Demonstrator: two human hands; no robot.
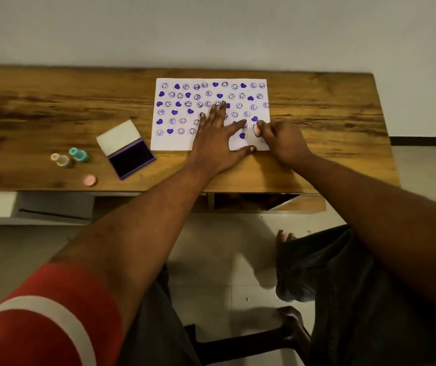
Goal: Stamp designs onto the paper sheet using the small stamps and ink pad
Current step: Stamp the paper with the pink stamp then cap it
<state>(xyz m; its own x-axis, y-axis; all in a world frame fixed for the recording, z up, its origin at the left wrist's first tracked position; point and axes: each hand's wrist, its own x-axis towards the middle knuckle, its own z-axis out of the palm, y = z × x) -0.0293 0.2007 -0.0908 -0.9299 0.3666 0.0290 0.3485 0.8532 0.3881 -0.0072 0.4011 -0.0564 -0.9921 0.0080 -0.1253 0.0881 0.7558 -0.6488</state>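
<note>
Paper sheet (174, 142) lies on the desk (317, 101); left hand (215, 138) presses it, fingers spread; right hand (282, 143) pinches a pink stamp (257, 130) at its near right corner; ink pad (129, 157) lies open to its left.

Wooden table (317, 107), stamped sheet (174, 142) near its middle, open ink pad (129, 157) at the sheet's 8 o'clock, beyond it – teal stamp (79, 154), beige stamp (61, 159), pink cap (89, 180) at the pad's 7 o'clock.

Head-height, forward-down over desk (317, 165)
</note>
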